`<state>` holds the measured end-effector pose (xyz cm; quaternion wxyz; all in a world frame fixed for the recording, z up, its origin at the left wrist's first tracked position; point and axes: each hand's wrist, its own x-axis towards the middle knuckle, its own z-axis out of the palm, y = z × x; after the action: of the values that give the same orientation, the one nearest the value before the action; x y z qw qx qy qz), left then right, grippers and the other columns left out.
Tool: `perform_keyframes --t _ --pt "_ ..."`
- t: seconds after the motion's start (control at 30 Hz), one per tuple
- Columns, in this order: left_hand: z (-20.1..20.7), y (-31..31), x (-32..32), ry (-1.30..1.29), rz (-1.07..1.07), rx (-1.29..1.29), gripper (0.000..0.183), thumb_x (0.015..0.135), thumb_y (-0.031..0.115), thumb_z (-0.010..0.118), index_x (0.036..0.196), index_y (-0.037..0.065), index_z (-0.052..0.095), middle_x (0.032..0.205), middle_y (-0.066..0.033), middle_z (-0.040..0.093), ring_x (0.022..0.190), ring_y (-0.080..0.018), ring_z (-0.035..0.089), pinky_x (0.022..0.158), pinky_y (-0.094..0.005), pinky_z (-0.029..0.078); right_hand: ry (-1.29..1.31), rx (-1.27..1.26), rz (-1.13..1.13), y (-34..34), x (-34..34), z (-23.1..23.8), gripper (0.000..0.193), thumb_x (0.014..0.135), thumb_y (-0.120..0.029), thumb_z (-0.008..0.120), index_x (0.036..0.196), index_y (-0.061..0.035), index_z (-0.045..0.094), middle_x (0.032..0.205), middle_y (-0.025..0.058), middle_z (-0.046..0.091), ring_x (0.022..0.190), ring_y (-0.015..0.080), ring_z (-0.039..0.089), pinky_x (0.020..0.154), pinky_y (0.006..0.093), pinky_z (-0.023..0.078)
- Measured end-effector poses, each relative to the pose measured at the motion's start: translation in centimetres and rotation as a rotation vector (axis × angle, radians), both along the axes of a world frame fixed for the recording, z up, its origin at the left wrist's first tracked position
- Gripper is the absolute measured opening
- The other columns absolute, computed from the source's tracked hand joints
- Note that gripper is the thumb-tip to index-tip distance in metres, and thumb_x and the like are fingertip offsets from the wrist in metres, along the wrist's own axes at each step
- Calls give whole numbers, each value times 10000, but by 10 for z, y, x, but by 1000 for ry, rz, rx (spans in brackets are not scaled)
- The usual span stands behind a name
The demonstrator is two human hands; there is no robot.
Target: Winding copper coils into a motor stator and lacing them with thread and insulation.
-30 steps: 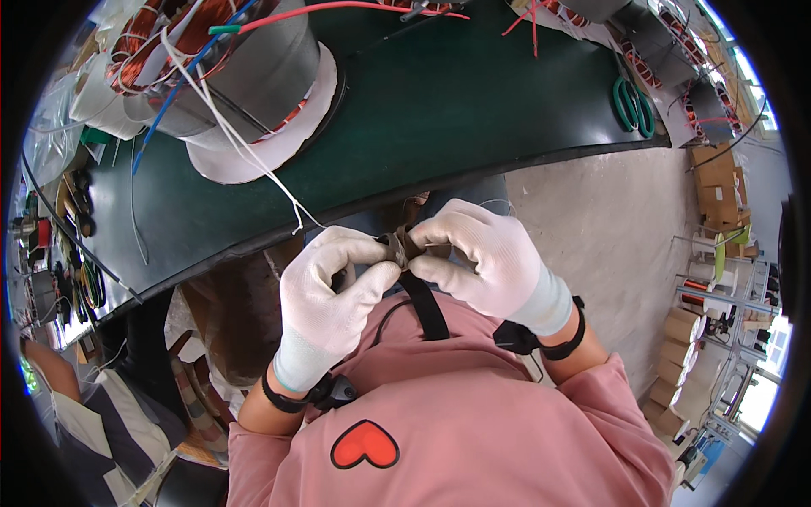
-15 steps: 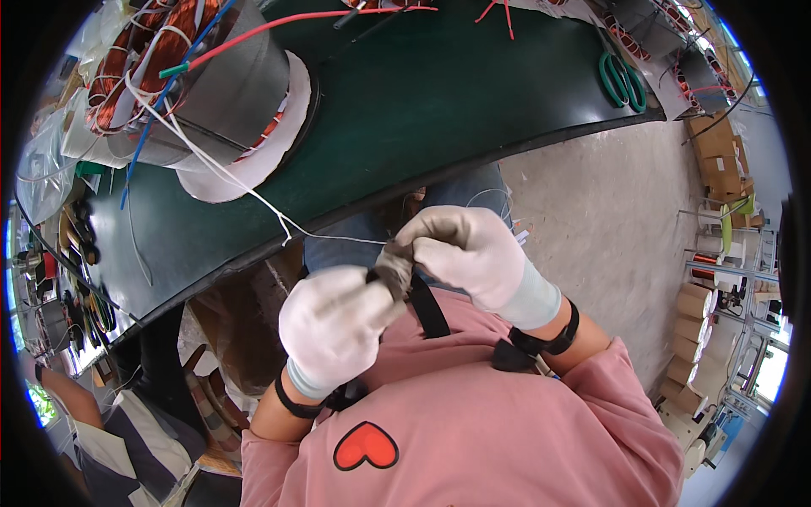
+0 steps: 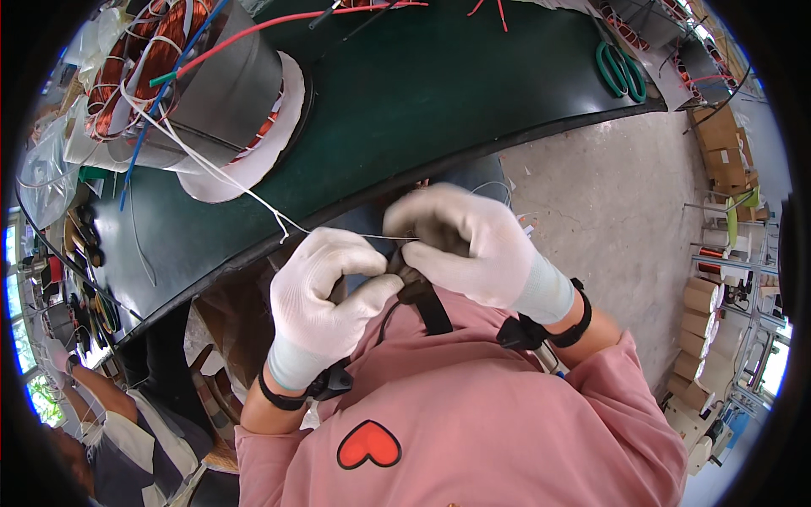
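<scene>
My left hand (image 3: 325, 296), in a white glove, has thumb and index finger closed together in front of my chest. Their tips meet a dark, grey-brown bit that I cannot make out. A thin white cord (image 3: 359, 235) runs taut past this hand's knuckles to the right. My right hand (image 3: 473, 249), also gloved, has its fingers curled in a pinch where the cord ends from view; its upper fingers are smeared by motion. From a knot near the table's edge, the cord leads back to the wire-wound stator (image 3: 224, 93) at the upper left.
The stator stands on a white pad (image 3: 211, 188) on the green tabletop (image 3: 405, 101). A red sleeved wire (image 3: 296, 19) sticks out from it. Green-handled scissors (image 3: 621, 72) lie at the far right. Cardboard boxes (image 3: 722, 160) stand beyond. A co-worker (image 3: 127, 448) is at lower left.
My left hand has turned and risen slightly, its thumb and index finger now showing clearly. My right hand's fingers have lifted and curled over the cord. The view has shifted a little.
</scene>
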<state>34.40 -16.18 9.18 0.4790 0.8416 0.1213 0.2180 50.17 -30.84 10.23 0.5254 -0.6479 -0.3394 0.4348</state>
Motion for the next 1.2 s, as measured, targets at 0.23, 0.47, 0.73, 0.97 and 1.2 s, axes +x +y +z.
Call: perform_keyframes --t 0.23,0.47,0.73,0.97,1.2 --pt "-12 -4 -2 -194 320 472 319 667 -39 844 880 92 646 827 -25 615 549 -109 455 451 -254 341 145 243 -166 -23 -16 9 160 992 -101 567 1018 12 677 1006 69 667 781 94 578 718 236 476" --pt "-10 1 11 -289 304 462 328 704 -28 841 942 78 642 868 -51 620 662 -172 557 526 -282 423 119 378 -67 3 -30 -13 215 1027 -70 514 1107 33 685 1305 136 551 909 138 615 816 280 494" --pt "-5 -23 9 -164 225 43 130 757 17 806 819 37 692 789 -103 658 693 -237 651 645 -339 527 -239 389 -304 14 -39 -17 226 986 -127 558 1091 17 698 941 108 607 777 179 580 722 294 473" --pt "-7 -24 -2 -179 13 -291 120 839 22 767 891 9 660 872 -75 633 736 -169 609 671 -278 489 355 449 -392 6 -42 -20 525 894 -440 731 1026 64 668 771 64 655 556 94 512 548 238 416" --pt "26 -15 5 -6 190 -278 435 852 118 774 1251 19 629 949 -82 635 746 -148 624 696 -267 520 62 391 -429 11 -30 -24 444 939 -366 715 1058 60 682 811 87 687 571 99 590 530 216 456"
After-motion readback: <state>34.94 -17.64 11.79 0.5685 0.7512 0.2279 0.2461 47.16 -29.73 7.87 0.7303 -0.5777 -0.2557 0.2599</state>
